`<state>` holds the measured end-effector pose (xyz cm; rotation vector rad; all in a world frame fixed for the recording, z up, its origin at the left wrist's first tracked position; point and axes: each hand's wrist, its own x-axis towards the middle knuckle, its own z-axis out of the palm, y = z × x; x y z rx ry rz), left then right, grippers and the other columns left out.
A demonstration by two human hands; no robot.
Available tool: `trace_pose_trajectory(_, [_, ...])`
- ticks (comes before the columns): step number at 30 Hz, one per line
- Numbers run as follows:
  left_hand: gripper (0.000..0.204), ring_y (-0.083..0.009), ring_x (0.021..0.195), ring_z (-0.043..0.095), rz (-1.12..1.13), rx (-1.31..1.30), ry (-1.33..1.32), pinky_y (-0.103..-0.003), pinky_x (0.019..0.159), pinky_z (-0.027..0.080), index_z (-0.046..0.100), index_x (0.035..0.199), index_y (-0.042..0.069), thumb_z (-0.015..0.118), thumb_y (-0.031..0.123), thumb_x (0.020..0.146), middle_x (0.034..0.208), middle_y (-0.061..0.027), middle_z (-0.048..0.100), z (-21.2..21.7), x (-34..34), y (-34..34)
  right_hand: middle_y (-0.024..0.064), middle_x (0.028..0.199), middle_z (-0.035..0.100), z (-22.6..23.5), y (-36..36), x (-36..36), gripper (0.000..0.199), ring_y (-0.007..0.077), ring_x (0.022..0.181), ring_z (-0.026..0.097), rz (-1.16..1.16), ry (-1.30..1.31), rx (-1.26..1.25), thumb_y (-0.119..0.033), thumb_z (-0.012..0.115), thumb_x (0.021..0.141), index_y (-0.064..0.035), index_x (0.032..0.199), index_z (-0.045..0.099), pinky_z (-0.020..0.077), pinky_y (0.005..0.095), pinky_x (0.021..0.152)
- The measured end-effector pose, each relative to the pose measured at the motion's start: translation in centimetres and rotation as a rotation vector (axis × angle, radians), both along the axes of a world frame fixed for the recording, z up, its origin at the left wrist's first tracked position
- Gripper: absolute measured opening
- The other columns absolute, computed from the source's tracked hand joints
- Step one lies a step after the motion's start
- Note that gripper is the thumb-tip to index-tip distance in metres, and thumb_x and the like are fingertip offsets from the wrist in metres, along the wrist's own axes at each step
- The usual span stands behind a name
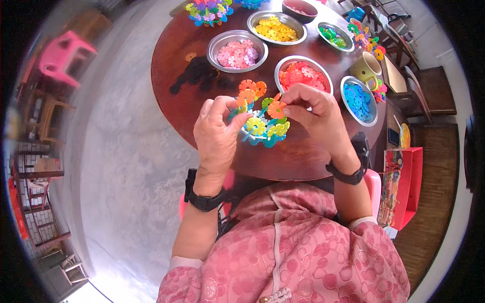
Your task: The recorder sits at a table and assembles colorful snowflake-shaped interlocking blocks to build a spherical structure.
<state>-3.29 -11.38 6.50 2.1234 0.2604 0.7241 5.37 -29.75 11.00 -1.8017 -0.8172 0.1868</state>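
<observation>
Above the near part of the round brown table, I hold a ring-shaped assembly of interlocking plastic flower pieces. It is teal at the bottom, yellow-green in the middle and orange at the top. My left hand pinches its left side between thumb and fingers. My right hand pinches an orange flower piece at the upper right of the ring; whether that piece is fully joined I cannot tell. Just beyond my right hand stands a metal bowl of red flower pieces.
More metal bowls hold pink pieces, yellow pieces, green pieces and blue pieces. A yellow-green mug stands at the right. A multicoloured flower-piece construction is at the far edge. A pink stool stands left.
</observation>
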Motion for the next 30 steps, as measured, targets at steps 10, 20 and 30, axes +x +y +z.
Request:
trace_pose_trajectory(10, [0.022,-0.0234,0.084,0.062,-0.047,-0.003,-0.033,-0.036,0.067,0.049,0.058,0.092,0.004,0.072,0.004,0.075,0.098,-0.0103,0.056,-1.3,0.0,0.4,0.0140,0.077,0.062,-2.3,1.7,-0.9,0.008,0.0282,0.071,0.064,-0.053,-0.086,-0.053,-0.005,0.063,0.083,-0.0013,0.087,0.057,0.0477,0.0350,0.063])
trace_pose_trajectory(20, [0.024,-0.0273,0.096,0.059,-0.098,0.191,-0.029,-0.038,0.084,0.049,0.060,0.097,0.002,0.069,-0.004,0.075,0.113,-0.0135,0.051,-0.3,0.0,-1.0,0.0127,0.078,0.063,-3.1,1.7,0.4,0.011,0.0252,0.071,0.065,-0.123,-0.074,0.012,-0.002,0.065,0.081,-0.0005,0.088,0.058,0.0485,0.0335,0.063])
trace_pose_trajectory(30, [0.020,-0.0321,0.101,0.056,-0.062,0.160,-0.145,-0.042,0.084,0.047,0.063,0.096,0.005,0.071,0.015,0.080,0.112,-0.0143,0.054,-0.5,0.0,-0.1,0.0015,0.081,0.066,-1.8,1.8,-0.4,0.010,0.0064,0.074,0.061,-0.135,0.085,0.126,0.002,0.065,0.082,-0.0013,0.089,0.060,0.0489,0.0243,0.063])
